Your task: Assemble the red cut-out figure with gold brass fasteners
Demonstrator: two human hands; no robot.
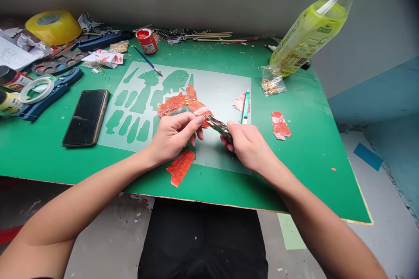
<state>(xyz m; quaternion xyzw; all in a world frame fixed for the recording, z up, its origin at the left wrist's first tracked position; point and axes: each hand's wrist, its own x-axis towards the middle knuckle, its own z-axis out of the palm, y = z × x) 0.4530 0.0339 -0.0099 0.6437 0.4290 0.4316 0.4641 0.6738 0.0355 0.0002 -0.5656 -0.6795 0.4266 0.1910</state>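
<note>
My right hand [245, 141] is closed around a pair of shiny metal pliers [218, 126], whose jaws point left toward my left fingertips. With thumb and finger pinched, my left hand [178, 133] holds a red-painted cutout [183, 102] that has small gold dots along it. The jaws are at the cutout's right end; whether they bite on it I cannot tell. Below my left hand lies a loose red piece [180, 168] with dark lines. Under the hands is a translucent sheet [222, 80] with several shapes cut out of it.
Right of the hands lie a green-handled cutter [245, 107], a red-and-white piece [280, 125], a bag of gold bits [273, 83] and a tall bottle [304, 35]. A phone [85, 117], a red paint jar [147, 42], a brush [149, 62] and yellow tape [53, 27] are leftward.
</note>
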